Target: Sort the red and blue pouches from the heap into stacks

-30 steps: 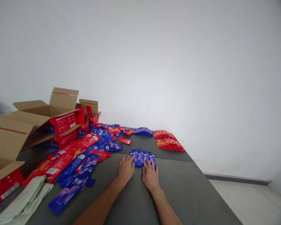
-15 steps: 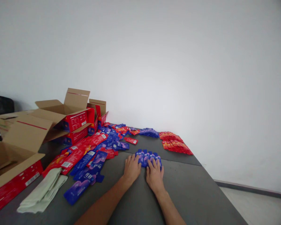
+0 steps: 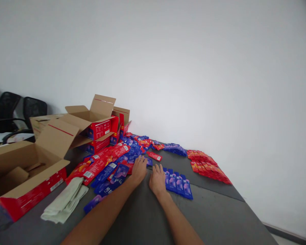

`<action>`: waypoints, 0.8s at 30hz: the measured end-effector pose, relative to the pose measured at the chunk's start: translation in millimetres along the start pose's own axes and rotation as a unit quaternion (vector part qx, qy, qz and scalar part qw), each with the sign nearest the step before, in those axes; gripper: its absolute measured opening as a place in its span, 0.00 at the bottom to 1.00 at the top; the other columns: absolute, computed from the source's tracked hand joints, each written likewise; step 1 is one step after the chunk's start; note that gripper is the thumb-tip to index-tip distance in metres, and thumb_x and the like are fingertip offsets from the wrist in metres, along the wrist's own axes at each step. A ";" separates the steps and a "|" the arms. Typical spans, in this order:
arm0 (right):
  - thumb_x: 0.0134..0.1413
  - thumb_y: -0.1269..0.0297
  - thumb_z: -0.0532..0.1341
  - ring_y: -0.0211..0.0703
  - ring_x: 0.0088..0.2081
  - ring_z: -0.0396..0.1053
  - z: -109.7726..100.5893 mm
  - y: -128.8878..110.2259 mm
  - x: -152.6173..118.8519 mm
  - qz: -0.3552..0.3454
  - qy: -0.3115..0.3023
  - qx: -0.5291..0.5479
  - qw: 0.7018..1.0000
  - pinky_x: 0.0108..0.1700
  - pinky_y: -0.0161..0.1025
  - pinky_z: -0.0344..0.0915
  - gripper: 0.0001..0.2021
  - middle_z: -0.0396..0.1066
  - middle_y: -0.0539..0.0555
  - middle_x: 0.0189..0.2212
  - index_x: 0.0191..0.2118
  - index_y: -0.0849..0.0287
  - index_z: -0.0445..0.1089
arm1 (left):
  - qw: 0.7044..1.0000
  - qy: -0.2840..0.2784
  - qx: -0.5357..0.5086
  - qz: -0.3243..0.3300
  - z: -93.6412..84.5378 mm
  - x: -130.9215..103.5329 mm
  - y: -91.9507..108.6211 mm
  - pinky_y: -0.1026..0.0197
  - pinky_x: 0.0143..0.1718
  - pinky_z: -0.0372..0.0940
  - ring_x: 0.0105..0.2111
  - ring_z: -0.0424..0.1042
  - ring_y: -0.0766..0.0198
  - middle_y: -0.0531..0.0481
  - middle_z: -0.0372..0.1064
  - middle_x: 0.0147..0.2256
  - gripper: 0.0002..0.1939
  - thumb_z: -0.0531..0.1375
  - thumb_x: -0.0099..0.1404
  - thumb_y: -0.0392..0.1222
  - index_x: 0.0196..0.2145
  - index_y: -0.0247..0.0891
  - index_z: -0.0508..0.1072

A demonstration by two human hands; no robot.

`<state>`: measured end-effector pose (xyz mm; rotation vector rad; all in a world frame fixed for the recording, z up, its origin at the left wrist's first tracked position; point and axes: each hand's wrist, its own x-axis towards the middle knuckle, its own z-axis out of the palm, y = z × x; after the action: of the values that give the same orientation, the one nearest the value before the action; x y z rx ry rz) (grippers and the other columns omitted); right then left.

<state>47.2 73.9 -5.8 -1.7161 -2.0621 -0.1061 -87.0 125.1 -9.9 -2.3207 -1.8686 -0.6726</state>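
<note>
My left hand (image 3: 139,169) lies over the right edge of the loose pile, its fingers stretched out. One end of a blue sachet (image 3: 149,162) shows beside its fingertips; whether they grip it is hidden. My right hand (image 3: 157,179) rests on the table with fingers lightly bent and slightly apart, against the left end of a row of overlapping blue sachets (image 3: 179,185). No object shows in that hand. Left of my hands spreads a jumble of blue sachets (image 3: 119,173) and red sachets (image 3: 94,170). A single red sachet (image 3: 154,156) lies just beyond my fingertips.
Open cardboard boxes (image 3: 63,170) with red sides stand at the left. A folded pale cloth (image 3: 64,200) lies before them. Fanned red sachets (image 3: 206,165) and a blue stack (image 3: 175,149) sit farther back on the dark table (image 3: 219,211). Black chairs (image 3: 34,108) are behind.
My view has turned left. Both hands have moved left off the blue row, the left hand onto the pile's edge and the right hand to the row's left end.
</note>
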 end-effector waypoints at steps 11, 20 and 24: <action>0.45 0.75 0.56 0.56 0.67 0.46 28.0 -17.4 20.9 0.023 -0.003 0.037 0.999 0.62 0.50 0.51 0.32 0.56 0.62 0.64 0.61 0.64 0.64 | 0.998 -0.032 -0.024 -0.042 4.2 13.0 -17.7 0.40 0.62 0.44 0.63 0.51 0.50 0.44 0.61 0.61 0.24 0.49 0.66 0.33 0.57 0.47 0.68; 0.50 0.77 0.51 0.53 0.62 0.55 17.5 -15.3 -9.0 -0.012 0.099 0.080 0.992 0.64 0.49 0.50 0.25 0.62 0.65 0.59 0.56 0.68 0.65 | 0.995 0.014 -0.088 -0.036 -27.3 -24.2 -13.3 0.49 0.57 0.52 0.58 0.55 0.54 0.50 0.68 0.53 0.21 0.49 0.66 0.32 0.51 0.47 0.72; 0.55 0.75 0.49 0.50 0.54 0.63 11.3 -13.5 -33.1 -0.040 0.152 0.170 0.973 0.58 0.49 0.60 0.20 0.67 0.65 0.51 0.53 0.66 0.64 | 0.993 0.020 -0.111 -0.041 -38.5 -50.9 -7.3 0.52 0.58 0.51 0.58 0.55 0.56 0.49 0.67 0.54 0.20 0.51 0.63 0.31 0.48 0.44 0.73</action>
<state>35.2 44.5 -25.7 -1.3206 -1.8032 -0.0344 -112.6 67.8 3.5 -2.3474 -1.9727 -0.9758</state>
